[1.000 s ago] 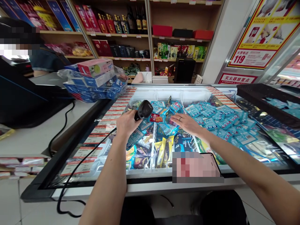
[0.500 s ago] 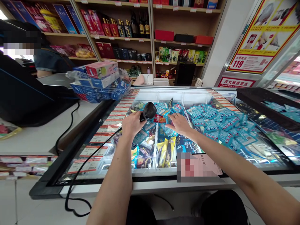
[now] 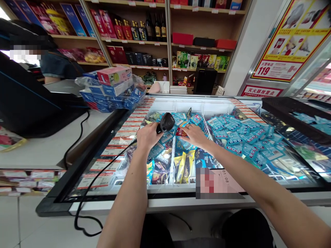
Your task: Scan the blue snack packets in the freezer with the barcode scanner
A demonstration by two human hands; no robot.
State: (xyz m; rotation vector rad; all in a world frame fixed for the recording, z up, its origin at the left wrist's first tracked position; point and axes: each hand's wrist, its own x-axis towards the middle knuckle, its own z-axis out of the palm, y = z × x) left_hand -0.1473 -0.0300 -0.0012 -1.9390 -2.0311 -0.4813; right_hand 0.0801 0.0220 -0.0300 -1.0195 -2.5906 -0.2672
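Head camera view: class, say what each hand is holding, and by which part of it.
The left hand grips a black corded barcode scanner by its handle, below the head. The right hand lies open on blue packets beside a red packet, holding nothing that can be seen.

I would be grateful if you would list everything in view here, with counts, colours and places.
chest freezer: one, white with black frame, in front of the person
blue packets: many, pale blue, in the freezer
yellow packets: several, yellow, in the freezer's near compartment
red packet: one, red, by the right fingertips
barcode scanner: one, black, above the freezer
scanner cable: one, black, running from the scanner down past the freezer's edge
bagged boxes: one stack, blue and pink, on the counter
tray: one, black, on the freezer's right end
wine bottles: several, dark, on the back shelves
poster: one, yellow and red, on the right
co-worker: one, dark clothes, behind the counter
left hand: gripping the scanner
right hand: ringed, over the packets
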